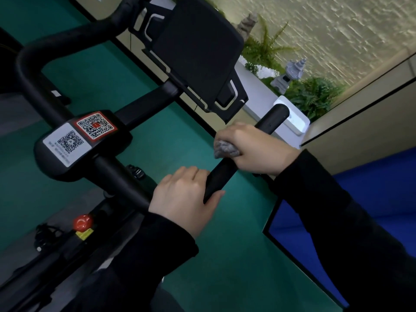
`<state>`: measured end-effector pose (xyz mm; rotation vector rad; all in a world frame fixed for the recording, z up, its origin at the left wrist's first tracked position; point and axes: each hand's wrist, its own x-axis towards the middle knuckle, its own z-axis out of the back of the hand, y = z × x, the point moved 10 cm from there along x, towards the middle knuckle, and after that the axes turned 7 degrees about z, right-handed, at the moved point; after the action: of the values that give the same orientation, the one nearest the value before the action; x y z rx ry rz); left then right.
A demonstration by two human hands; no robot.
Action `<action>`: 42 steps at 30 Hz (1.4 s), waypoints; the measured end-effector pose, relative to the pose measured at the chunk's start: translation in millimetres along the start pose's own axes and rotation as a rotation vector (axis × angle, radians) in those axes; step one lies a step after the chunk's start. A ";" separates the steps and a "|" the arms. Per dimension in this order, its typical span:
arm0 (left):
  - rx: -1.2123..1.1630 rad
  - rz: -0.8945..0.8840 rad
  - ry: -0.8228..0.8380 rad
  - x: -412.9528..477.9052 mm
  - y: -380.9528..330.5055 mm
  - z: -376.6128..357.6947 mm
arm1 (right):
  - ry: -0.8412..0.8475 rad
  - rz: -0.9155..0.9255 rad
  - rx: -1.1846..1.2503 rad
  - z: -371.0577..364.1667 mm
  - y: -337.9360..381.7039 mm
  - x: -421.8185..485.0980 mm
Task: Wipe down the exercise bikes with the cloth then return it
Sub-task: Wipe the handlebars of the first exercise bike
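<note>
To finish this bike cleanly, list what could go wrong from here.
1. The cloth is bunched in the right hand, so it may skip parts of the handlebar.
2. The bare left hand grips the same bar, so that stretch could be missed or smudged.
3. Rubbing the QR stickers hard might lift their edges.

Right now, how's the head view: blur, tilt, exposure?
Head view: frame strongly tilted; stone wall top right streaked with motion blur; left hand, right hand and cloth fairly sharp; black handlebar and sleeves dark, little detail; QR stickers readable, no glare.
</note>
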<state>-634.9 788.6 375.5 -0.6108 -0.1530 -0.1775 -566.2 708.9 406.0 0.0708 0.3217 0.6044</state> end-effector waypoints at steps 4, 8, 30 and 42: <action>-0.014 -0.008 -0.008 -1.0 0.2 1.0 | -0.035 -0.009 -0.010 4.9 1.2 -1.1; -0.004 -0.022 -0.021 -1.5 0.4 1.6 | 0.099 0.035 0.003 -8.8 10.7 9.7; -0.028 -0.009 0.031 0.1 0.5 1.3 | -1.154 -0.182 0.022 0.9 -20.6 -88.4; 0.034 -0.031 0.003 -3.0 -2.1 3.1 | -1.667 -0.556 0.447 -23.8 -33.3 -110.6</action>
<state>-638.5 789.1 378.6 -0.5749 -0.1623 -0.2060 -641.2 617.9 408.7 0.8284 -1.1292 -0.2188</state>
